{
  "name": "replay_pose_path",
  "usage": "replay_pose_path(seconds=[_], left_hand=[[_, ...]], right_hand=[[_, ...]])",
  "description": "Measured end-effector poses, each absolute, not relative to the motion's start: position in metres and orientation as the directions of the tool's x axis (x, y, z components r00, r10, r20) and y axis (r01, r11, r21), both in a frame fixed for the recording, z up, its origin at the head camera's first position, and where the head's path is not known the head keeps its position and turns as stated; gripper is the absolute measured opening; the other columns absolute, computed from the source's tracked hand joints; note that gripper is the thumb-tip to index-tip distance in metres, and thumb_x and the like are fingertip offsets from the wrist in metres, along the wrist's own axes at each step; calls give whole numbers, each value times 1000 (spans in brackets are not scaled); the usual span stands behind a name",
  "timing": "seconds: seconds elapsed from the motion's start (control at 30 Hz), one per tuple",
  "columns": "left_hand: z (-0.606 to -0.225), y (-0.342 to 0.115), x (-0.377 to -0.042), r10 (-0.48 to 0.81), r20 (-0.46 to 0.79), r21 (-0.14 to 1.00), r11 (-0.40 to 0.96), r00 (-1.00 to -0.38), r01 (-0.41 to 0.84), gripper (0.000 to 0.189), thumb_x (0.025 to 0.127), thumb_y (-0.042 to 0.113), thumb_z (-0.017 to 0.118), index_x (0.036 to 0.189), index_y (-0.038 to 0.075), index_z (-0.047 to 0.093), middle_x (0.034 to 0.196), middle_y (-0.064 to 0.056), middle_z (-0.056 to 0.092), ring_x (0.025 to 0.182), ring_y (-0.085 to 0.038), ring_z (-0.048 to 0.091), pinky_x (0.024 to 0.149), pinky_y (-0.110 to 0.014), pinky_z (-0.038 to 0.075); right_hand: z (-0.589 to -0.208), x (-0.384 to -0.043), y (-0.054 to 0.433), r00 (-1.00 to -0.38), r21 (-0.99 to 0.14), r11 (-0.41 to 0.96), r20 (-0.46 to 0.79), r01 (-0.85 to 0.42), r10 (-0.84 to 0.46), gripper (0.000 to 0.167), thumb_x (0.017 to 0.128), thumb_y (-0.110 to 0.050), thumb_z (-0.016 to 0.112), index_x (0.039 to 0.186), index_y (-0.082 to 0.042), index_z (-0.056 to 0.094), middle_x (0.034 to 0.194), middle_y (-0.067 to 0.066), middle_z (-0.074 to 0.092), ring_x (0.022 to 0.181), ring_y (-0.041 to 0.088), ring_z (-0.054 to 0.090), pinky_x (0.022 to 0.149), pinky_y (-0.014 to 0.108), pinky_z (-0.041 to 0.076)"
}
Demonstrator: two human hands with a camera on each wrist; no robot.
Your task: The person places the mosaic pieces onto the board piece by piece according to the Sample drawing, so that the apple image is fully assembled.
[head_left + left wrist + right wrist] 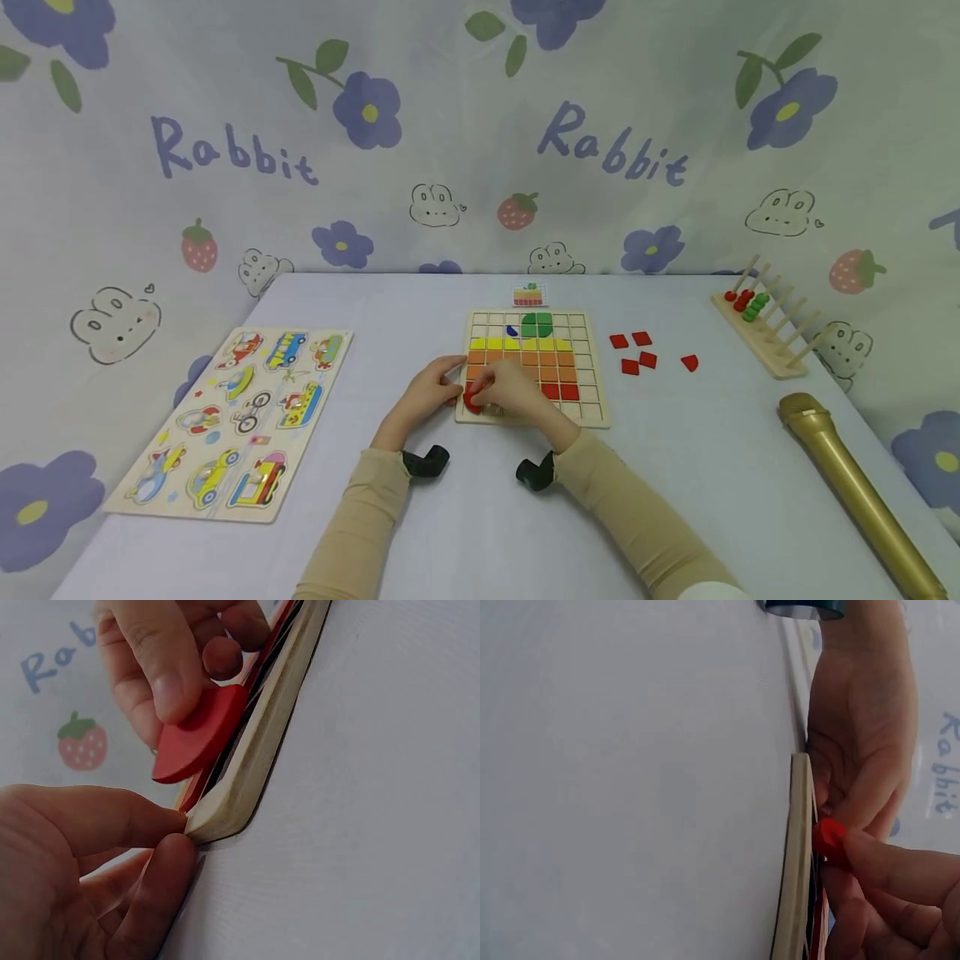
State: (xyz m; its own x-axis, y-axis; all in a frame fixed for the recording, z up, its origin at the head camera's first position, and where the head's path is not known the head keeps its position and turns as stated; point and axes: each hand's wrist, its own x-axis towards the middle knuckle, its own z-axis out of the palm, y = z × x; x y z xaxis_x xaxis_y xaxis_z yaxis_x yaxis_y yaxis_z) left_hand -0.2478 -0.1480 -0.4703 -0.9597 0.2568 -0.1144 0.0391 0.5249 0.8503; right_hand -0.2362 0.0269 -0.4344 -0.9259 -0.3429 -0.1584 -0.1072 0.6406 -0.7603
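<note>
My right hand [513, 393] pinches a red quarter-round piece [196, 742] between thumb and fingers, tilted over the near left corner of a wooden grid board [592, 410]. My left hand [422, 396] holds the board's left edge, with thumb and finger at its corner in the left wrist view. On the board are yellow pieces [491, 343], orange rows [557, 367], red squares [569, 392], green rounded pieces [537, 325] and a small blue piece [512, 331]. The right hand covers part of the red row.
Several red squares [631, 367] and a red quarter-round [690, 362] lie right of the board. A picture card [529, 294] is behind it. A vehicle puzzle [288, 442] lies left; a peg counter [765, 333] and gold microphone [847, 475] are at right.
</note>
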Motion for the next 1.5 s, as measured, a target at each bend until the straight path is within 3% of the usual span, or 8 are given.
replay_pose_path(seconds=[0.4, 0.77, 1.03, 1.23, 1.5], left_hand=[[-468, -150, -245, 253, -119, 846, 532, -960, 35, 55, 83, 2, 59, 136, 11, 47, 136, -8, 44, 62, -13, 56, 62, -26, 46], [-469, -149, -249, 279, -93, 829, 553, -956, 81, 56, 80, 2, 58, 135, 9, 48, 134, -9, 46, 60, -10, 53, 60, -24, 43], [-468, -150, -249, 267, -107, 841, 538, -958, 56, 57, 81, 2, 59, 136, 10, 47, 135, -9, 45, 62, -11, 54, 61, -24, 45], [-469, -150, -249, 252, -128, 839, 544, -959, 31, 55, 83, 5, 59, 137, 11, 46, 136, -8, 44, 64, -12, 55, 63, -25, 45], [-468, -148, -249, 246, -127, 827, 561, -961, 34, 54, 84, 6, 59, 137, 12, 46, 135, -7, 45, 64, -12, 56, 63, -25, 46]], right_hand=[[-434, -232, 17, -932, -674, 725, -155, -144, -329, 6, 80, -17, 72, 76, -13, 69, 73, -4, 64, 70, 14, 52, 65, 27, 40], [-433, -231, 18, -939, -596, 783, -134, -178, -316, 11, 77, -15, 73, 68, -13, 67, 63, -4, 59, 60, 13, 50, 51, 25, 36], [-433, -233, 23, -940, -643, 752, -143, -149, -309, 12, 79, -17, 72, 70, -13, 64, 66, -2, 57, 61, 14, 49, 52, 25, 36], [-424, -243, 66, -969, -761, 648, -132, -35, -208, 10, 82, -18, 70, 85, -10, 65, 82, 3, 60, 74, 17, 52, 62, 27, 41], [-426, -256, 176, -999, -744, 667, 13, -44, -52, 21, 83, -18, 69, 100, -5, 66, 91, 11, 61, 78, 22, 52, 61, 27, 42]])
